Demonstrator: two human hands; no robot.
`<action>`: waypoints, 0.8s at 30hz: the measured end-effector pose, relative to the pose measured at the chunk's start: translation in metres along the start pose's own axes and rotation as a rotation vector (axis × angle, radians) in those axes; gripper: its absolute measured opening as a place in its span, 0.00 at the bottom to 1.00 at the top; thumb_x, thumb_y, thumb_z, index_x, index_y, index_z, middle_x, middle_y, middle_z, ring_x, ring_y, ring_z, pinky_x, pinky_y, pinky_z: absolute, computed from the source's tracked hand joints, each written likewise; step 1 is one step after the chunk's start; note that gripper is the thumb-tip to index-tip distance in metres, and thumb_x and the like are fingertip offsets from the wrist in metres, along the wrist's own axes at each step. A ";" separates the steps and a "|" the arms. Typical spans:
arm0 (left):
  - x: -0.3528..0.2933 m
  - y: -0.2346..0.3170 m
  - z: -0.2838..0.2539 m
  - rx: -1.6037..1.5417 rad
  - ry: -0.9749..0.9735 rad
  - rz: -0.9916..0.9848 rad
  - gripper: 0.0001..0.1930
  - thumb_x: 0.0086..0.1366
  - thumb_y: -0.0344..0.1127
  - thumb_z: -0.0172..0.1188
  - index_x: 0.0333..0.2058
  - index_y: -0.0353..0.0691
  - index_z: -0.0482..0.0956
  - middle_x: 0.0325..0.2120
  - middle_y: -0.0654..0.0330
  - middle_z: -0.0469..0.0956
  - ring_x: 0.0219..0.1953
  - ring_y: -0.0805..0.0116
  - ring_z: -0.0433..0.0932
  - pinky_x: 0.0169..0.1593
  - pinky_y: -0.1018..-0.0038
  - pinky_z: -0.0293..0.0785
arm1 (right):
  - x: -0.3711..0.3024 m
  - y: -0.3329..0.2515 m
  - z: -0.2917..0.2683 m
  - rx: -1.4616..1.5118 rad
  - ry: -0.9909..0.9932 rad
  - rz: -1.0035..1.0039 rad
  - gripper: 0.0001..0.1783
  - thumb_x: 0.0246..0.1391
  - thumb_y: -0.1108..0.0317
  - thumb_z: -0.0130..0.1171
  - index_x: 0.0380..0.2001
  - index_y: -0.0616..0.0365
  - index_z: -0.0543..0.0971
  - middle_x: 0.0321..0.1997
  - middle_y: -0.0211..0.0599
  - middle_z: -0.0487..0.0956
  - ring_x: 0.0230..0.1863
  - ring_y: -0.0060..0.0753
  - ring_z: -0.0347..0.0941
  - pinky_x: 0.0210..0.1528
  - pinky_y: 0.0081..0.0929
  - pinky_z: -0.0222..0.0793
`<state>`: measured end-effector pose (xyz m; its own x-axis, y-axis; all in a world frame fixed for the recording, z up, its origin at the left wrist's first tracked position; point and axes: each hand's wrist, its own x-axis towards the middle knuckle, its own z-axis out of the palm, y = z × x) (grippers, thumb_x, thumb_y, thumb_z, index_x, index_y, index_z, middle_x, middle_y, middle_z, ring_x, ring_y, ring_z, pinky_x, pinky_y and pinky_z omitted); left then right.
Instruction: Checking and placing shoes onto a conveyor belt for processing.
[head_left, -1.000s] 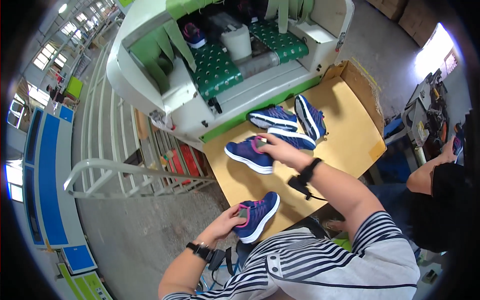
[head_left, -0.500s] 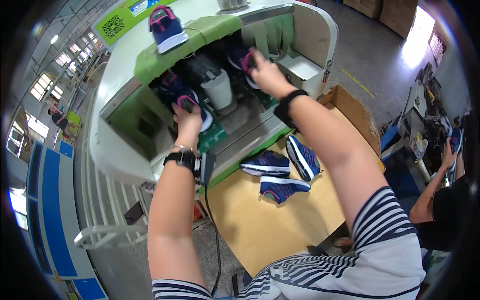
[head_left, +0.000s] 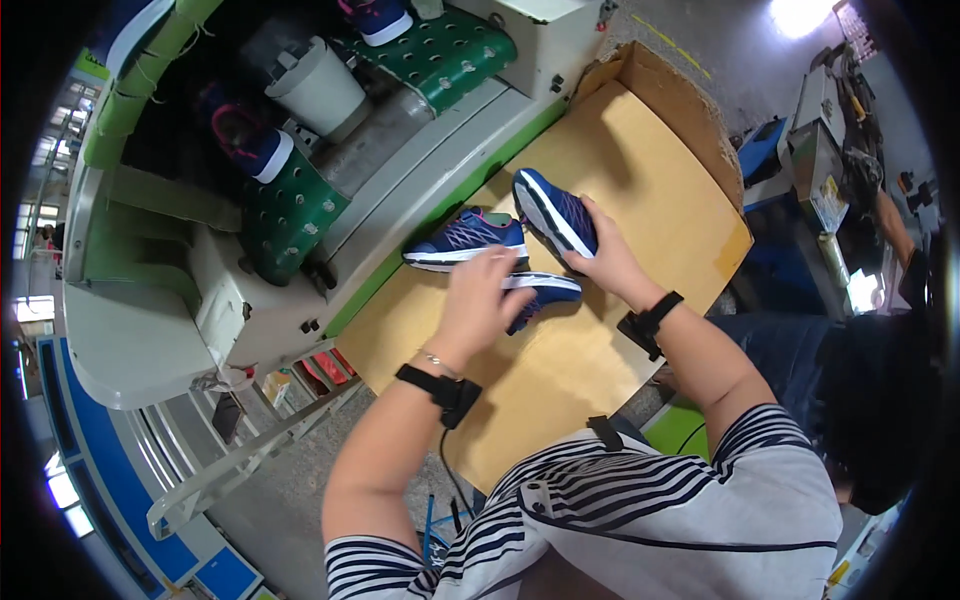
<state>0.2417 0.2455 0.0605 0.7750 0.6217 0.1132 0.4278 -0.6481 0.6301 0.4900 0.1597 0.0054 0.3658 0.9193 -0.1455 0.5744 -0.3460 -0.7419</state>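
Observation:
Three navy sneakers with white soles and pink details lie close together on the tan board [head_left: 690,160]. My right hand [head_left: 615,262] grips the right-hand sneaker [head_left: 553,212], thumb on its sole edge and fingers along its upper. Over the gap between the left sneaker [head_left: 455,238] and the near sneaker [head_left: 540,292], my left hand [head_left: 482,300] has its thumb and fingers apart. Its fingertips touch or nearly touch these two shoes; contact is partly hidden. Inside the machine, a dark sneaker [head_left: 255,145] stands on a green perforated belt [head_left: 290,205], another sneaker [head_left: 378,18] on the right-hand belt [head_left: 455,60].
A white cup-shaped part [head_left: 325,95] sits between the belts. The machine's front ledge [head_left: 420,165] borders the board, with a torn cardboard side [head_left: 680,110] at its right. Metal rails [head_left: 250,440] stand at lower left. Another person's arm [head_left: 893,225] shows at right.
Both hands have come back from the sneakers in the machine to those on the board. My right hand has taken hold of one. The view has shifted down and toward the board.

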 end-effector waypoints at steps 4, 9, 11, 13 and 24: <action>-0.026 0.024 0.031 0.502 -0.094 0.052 0.34 0.52 0.46 0.71 0.56 0.42 0.69 0.59 0.52 0.68 0.62 0.51 0.64 0.63 0.51 0.57 | -0.057 -0.001 -0.023 -0.336 0.296 -0.073 0.56 0.37 0.61 0.75 0.70 0.49 0.57 0.56 0.55 0.69 0.55 0.60 0.67 0.59 0.45 0.64; -0.075 0.030 0.027 0.316 -0.226 0.129 0.30 0.54 0.44 0.70 0.54 0.42 0.71 0.51 0.52 0.74 0.55 0.49 0.71 0.58 0.55 0.65 | -0.141 0.003 -0.048 -0.457 0.177 -0.051 0.52 0.39 0.62 0.75 0.68 0.52 0.59 0.58 0.55 0.68 0.56 0.63 0.67 0.60 0.47 0.64; -0.089 0.016 0.032 -0.015 -0.203 -0.343 0.25 0.62 0.44 0.66 0.52 0.38 0.72 0.39 0.56 0.79 0.40 0.56 0.79 0.43 0.68 0.74 | -0.140 0.029 -0.025 -0.211 0.235 -0.111 0.49 0.43 0.64 0.73 0.67 0.57 0.61 0.61 0.57 0.67 0.59 0.63 0.65 0.61 0.45 0.64; -0.130 -0.027 0.044 -0.609 -0.063 -0.570 0.24 0.69 0.49 0.57 0.52 0.33 0.73 0.32 0.60 0.81 0.32 0.65 0.80 0.34 0.75 0.74 | -0.135 0.028 -0.003 0.041 0.211 -0.072 0.45 0.45 0.66 0.71 0.65 0.62 0.62 0.60 0.59 0.68 0.61 0.62 0.65 0.62 0.44 0.64; -0.218 0.047 0.055 -0.321 0.391 -0.502 0.36 0.66 0.37 0.60 0.68 0.37 0.53 0.63 0.43 0.56 0.62 0.52 0.62 0.66 0.63 0.58 | -0.219 -0.019 0.055 0.052 -0.050 -0.171 0.55 0.42 0.70 0.70 0.71 0.58 0.51 0.62 0.62 0.67 0.64 0.63 0.62 0.66 0.44 0.60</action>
<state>0.1184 0.0556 0.0236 0.2710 0.9623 -0.0207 0.4847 -0.1179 0.8667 0.3591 -0.0247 0.0156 0.2281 0.9726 -0.0456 0.5861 -0.1746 -0.7912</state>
